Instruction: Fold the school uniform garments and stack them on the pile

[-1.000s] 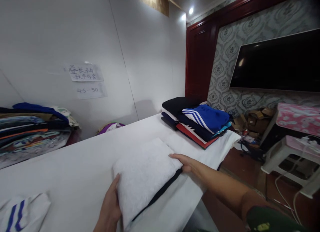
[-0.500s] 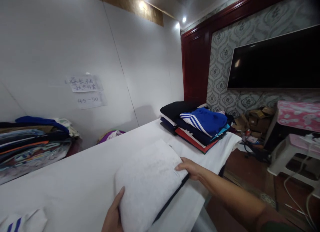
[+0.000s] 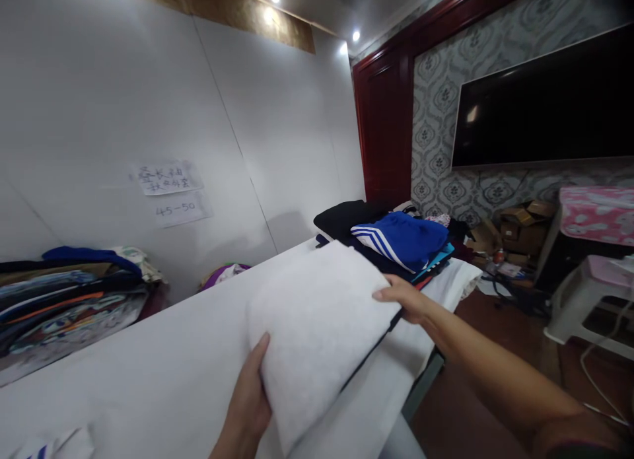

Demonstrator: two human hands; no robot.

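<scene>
A folded white garment [image 3: 327,327] with a dark edge showing along its lower right side is held between both hands above the white-covered table [image 3: 173,366]. My left hand [image 3: 250,389] grips its left edge, thumb on top and the other fingers hidden underneath. On the opposite edge, my right hand [image 3: 403,297] pinches the right corner with the thumb over the top. Just beyond the garment lies a stack of folded clothes, topped by a blue garment [image 3: 403,238] with white stripes and a black garment [image 3: 344,213]. The white garment partly covers the stack's front.
Another pile of folded clothes [image 3: 74,294] sits at the left. A white garment with blue stripes [image 3: 64,446] lies at the lower left. Past the table's right edge are a plastic stool [image 3: 589,294] and cardboard boxes [image 3: 520,228]. A white wall [image 3: 277,129] with paper notes stands behind.
Both hands have lifted the folded white garment and carried it forward and right, closer to the stack. It now hides more of the stack's front. The camera view has shifted slightly.
</scene>
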